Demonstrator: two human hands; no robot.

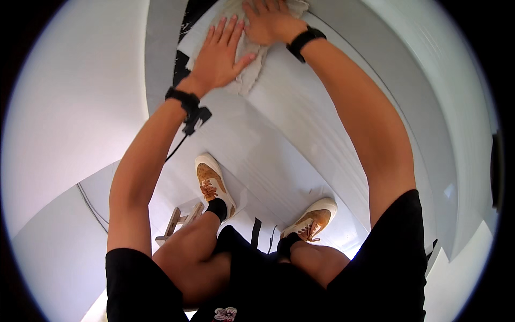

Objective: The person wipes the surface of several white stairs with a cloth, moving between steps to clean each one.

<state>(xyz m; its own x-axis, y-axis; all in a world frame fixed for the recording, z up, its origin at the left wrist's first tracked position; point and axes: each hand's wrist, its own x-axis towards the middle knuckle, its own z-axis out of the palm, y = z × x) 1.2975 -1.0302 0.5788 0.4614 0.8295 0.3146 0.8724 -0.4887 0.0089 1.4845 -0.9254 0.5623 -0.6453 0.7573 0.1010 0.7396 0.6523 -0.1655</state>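
A pale cloth (245,78) with frayed edges lies flattened on the white floor (273,133) at the top of the view. My left hand (219,56) rests palm down on it, fingers spread and pointing away from me. Beside it, slightly farther off, my right hand (271,24) also presses flat on the cloth, its fingertips reaching the picture's top edge. Neither hand is closed around the fabric. Black straps circle both wrists, and the left strap (189,108) carries a small device with a cable.
My two shoes (213,181) are on the floor below my arms. A small wooden stool (177,221) stands by my left leg. White curved walls (80,80) rise on both sides. Thin cables (90,203) run at the left; a dark gap (181,64) borders the cloth.
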